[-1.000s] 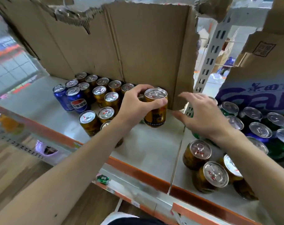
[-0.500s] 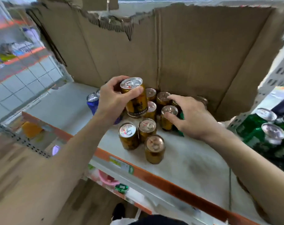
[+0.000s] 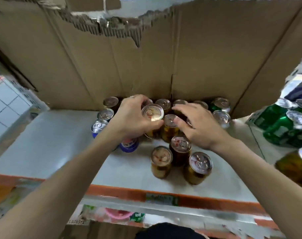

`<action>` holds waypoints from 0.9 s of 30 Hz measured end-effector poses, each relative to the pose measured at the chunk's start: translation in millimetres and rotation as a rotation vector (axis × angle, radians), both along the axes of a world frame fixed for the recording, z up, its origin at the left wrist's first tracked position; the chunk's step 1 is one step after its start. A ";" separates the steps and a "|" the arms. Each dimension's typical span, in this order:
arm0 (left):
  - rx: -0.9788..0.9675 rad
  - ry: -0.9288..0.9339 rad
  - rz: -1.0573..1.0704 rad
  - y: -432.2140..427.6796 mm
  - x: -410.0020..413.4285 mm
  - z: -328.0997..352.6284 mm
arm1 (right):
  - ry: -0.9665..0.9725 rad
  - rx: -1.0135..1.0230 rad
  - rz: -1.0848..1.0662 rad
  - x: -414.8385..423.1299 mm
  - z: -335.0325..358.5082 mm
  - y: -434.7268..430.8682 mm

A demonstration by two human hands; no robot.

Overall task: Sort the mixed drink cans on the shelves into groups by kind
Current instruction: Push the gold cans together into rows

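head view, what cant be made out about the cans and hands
Head view only:
- Labels of front gold cans: motion blur.
- Blue can: mostly behind the left forearm.
- Right hand: any grip covered by its own palm.
- Rightmost gold can: cut off by the frame edge.

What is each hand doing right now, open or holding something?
Left hand: closed around a gold can.
Right hand: open, fingers spread over the standing gold cans, gripping nothing.
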State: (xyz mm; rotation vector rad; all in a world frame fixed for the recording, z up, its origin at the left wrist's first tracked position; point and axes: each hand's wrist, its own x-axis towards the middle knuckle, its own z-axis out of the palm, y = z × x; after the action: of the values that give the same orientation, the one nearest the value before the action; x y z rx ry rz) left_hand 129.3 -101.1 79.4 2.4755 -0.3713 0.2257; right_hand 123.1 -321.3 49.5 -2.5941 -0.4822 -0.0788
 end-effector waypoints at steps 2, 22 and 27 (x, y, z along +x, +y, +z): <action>0.005 0.047 -0.061 4.0 0.6 1.1 | -0.008 0.016 -0.041 -5.3 1.3 1.9; 0.638 0.110 -0.351 7.2 22.8 -38.0 | 0.082 -0.169 -0.188 -31.4 -6.9 13.7; 0.366 0.001 -0.300 15.1 17.7 -35.2 | 0.105 -0.191 -0.243 -44.3 -8.2 18.2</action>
State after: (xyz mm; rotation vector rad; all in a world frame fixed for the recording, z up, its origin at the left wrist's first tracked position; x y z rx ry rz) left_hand 147.0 -86.1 44.2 2.7279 -0.8397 0.0317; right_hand 78.8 -303.0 41.3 -2.8159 -0.1398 0.0234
